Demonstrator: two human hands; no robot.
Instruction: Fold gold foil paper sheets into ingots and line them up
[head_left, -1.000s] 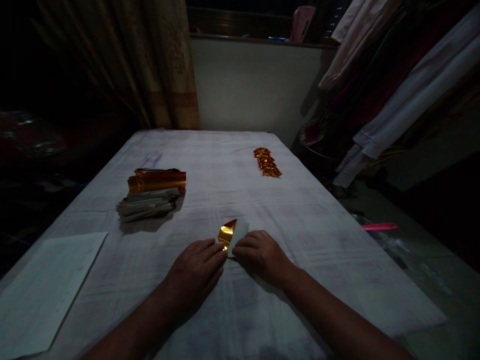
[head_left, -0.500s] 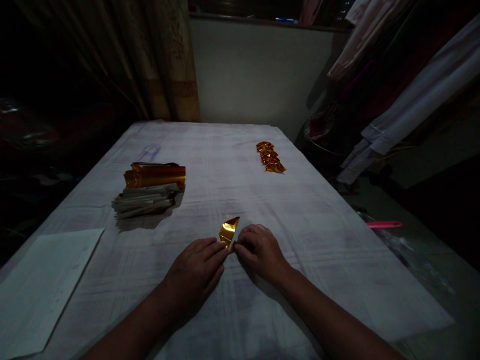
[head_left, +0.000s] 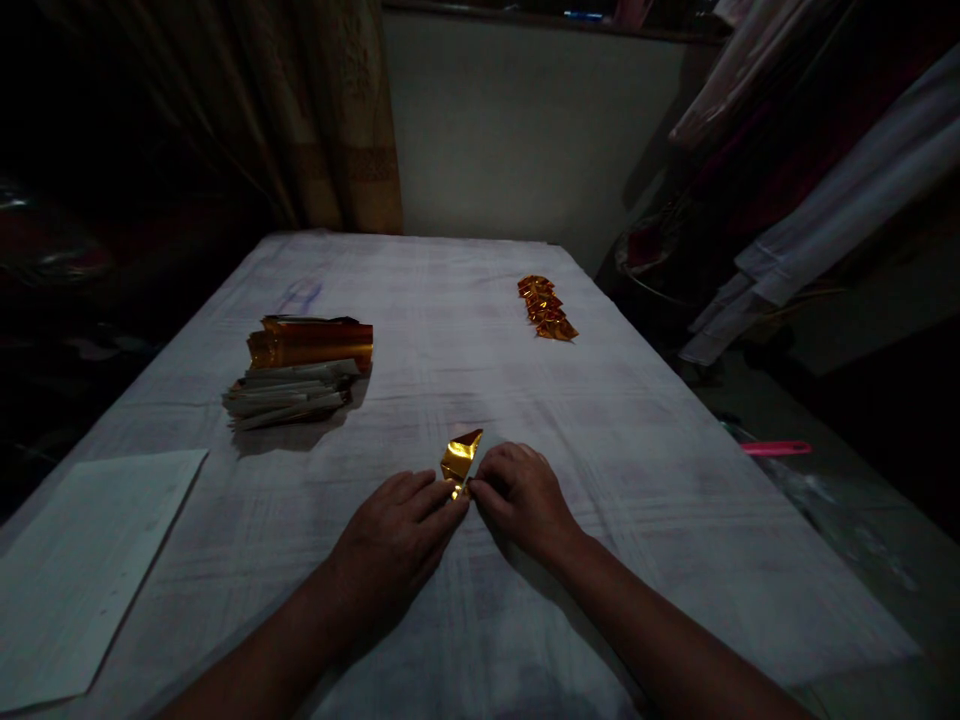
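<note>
The right hand (head_left: 529, 500) has its fingers pinched on the near right edge of the foil (head_left: 461, 455). The left hand (head_left: 397, 525) has its fingers over the near left edge; if they grip, I cannot tell. This foil lies on the near middle of the desk (head_left: 435, 330), seemingly folded only in part. At far right, a row of folded pieces (head_left: 546, 308) looks finished. On the left, the stack (head_left: 292, 393) and the gold bundle (head_left: 315, 344) behind it seem still unworked.
</note>
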